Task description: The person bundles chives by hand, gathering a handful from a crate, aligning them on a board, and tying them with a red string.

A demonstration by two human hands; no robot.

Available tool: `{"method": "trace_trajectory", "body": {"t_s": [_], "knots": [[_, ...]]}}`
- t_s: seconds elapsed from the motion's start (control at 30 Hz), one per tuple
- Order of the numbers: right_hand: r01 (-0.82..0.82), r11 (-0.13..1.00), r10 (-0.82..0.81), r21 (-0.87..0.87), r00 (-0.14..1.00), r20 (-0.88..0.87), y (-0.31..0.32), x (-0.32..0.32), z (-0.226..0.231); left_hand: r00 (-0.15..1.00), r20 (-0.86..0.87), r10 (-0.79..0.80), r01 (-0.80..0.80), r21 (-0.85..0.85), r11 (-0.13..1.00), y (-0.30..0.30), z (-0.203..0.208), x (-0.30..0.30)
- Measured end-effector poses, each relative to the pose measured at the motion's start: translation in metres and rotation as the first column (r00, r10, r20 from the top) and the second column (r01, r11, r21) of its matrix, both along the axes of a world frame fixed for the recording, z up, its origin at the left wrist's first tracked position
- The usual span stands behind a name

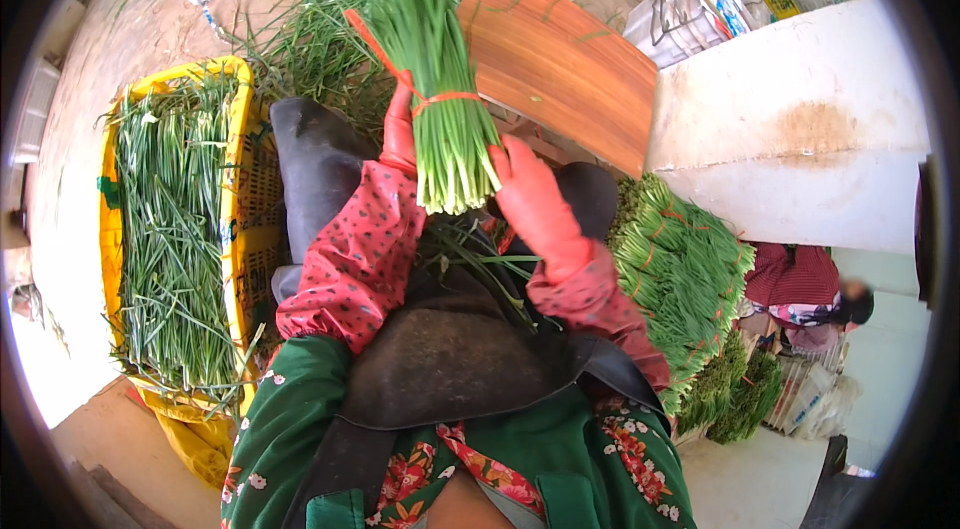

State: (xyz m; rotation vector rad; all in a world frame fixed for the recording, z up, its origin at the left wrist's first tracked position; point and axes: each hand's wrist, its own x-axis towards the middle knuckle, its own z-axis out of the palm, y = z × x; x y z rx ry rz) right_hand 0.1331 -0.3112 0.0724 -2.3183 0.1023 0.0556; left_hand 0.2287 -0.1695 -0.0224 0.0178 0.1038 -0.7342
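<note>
A thick bundle of green chives (430, 59) is held up in front of me, pale cut ends toward me, leaf tips away and a little blurred. An orange-red tie (445, 99) circles its stems. My left hand (400, 134), in an orange rubber glove, is closed around the bundle's left side, its fingers mostly hidden behind the stems. Beside it, a flat orange-red strip (372, 44) sticks out to the upper left. My gloved right hand (530, 194) grips the right edge of the stems near the cut ends. Loose chives (490, 264) lie on my dark apron (450, 349).
Left of me stands a yellow crate (235, 229) full of chives. More loose chives (320, 39) are heaped ahead, beside a wood-grain board (560, 59). Tied bundles (680, 269) are stacked at my right, below a white panel (800, 129). Another person (800, 289) is farther right.
</note>
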Motion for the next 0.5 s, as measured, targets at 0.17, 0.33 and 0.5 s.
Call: {"method": "trace_trajectory", "body": {"t_s": [0.17, 0.33, 0.5], "knots": [[0.174, 0.973, -0.145, 0.149, 0.972, -0.186, 0.010, -0.031, -0.039, 0.979, -0.129, -0.158, 0.172, 0.108, 0.979, 0.002, 0.003, -0.019], [0.116, 0.871, 0.177, 0.478, 0.833, -0.524, -0.045, -0.030, -0.053, 0.999, 0.021, 0.042, -0.047, 0.437, 0.898, 0.003, 0.014, -0.021], [0.234, 0.733, -0.009, 0.639, 0.942, -0.335, -0.052, -0.015, -0.011, 0.986, 0.155, 0.060, -0.142, 0.594, 0.792, -0.002, 0.032, -0.024]]}}
